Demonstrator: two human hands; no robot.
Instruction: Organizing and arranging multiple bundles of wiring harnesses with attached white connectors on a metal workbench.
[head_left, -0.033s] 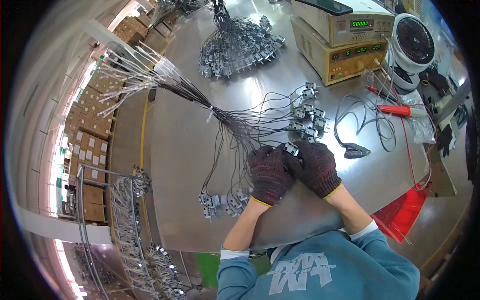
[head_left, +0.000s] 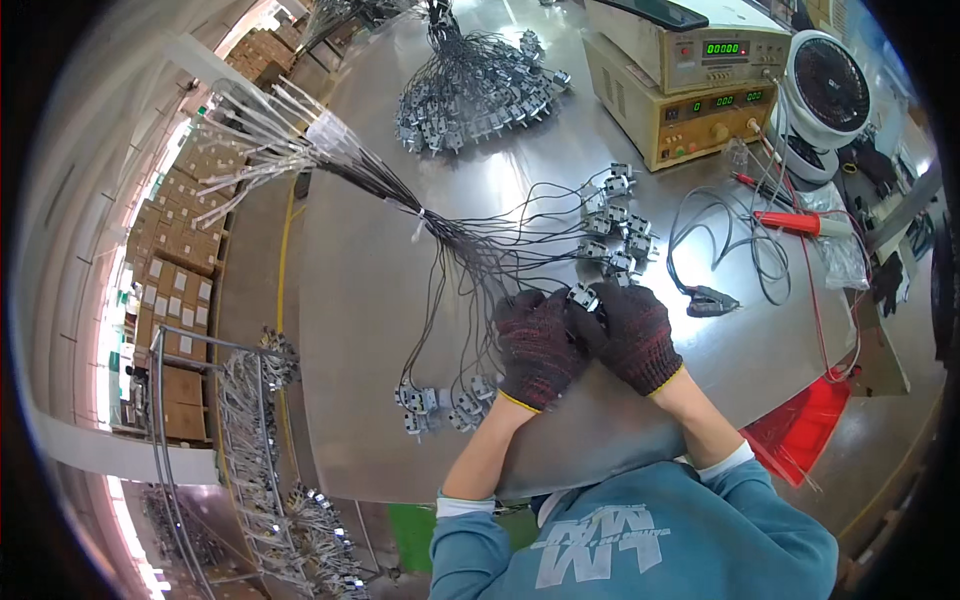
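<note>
My left hand and my right hand, both in dark knit gloves, meet over the metal table. Together they pinch one small grey metal terminal part on a thin black wire. That wire runs into a wire harness tied with white bands and fanning out toward me. Several like parts lie just beyond my hands. More of them hang at the wire ends left of my left wrist.
A second harness bundle lies at the far side. Two beige test instruments and a white fan stand at the back right. A red probe, a black clip and a red bin are right; cardboard boxes are left.
</note>
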